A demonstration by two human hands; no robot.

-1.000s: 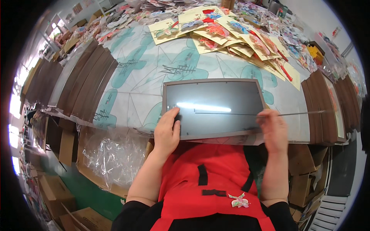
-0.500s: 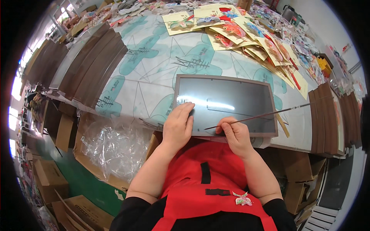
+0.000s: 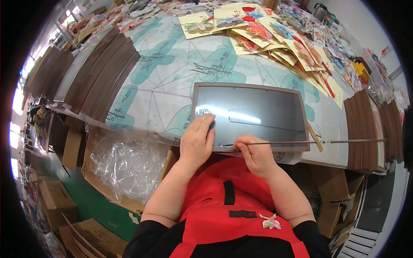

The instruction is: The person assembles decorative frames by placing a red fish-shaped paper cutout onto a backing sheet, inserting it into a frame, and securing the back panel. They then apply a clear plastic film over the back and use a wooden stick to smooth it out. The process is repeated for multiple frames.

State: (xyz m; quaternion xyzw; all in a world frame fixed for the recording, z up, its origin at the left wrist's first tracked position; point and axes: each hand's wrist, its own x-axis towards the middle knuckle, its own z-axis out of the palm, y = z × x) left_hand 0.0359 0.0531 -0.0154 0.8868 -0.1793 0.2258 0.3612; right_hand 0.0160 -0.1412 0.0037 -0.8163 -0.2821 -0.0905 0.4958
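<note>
A flat grey panel in a thin brown frame [image 3: 254, 114] lies on the table near its front edge. My left hand [image 3: 197, 139] rests flat on the panel's near left corner, fingers together. My right hand [image 3: 254, 154] sits at the panel's near edge, pinching one end of a long thin dark strip [image 3: 309, 142]. The strip runs to the right along the frame's near edge and past it. A light wooden stick [image 3: 315, 137] lies slanted at the panel's right near corner.
The table [image 3: 163, 81] has a white and green patterned cover. Stacks of dark brown strips [image 3: 99, 75] lie on the left, more [image 3: 365, 129] on the right. Yellow picture cards [image 3: 275, 38] fan out at the back. A cardboard box with clear plastic [image 3: 120, 163] stands below left.
My right hand moved left from the panel's right edge to its near middle and now pinches the thin strip's left end. My left hand stayed on the near left corner.
</note>
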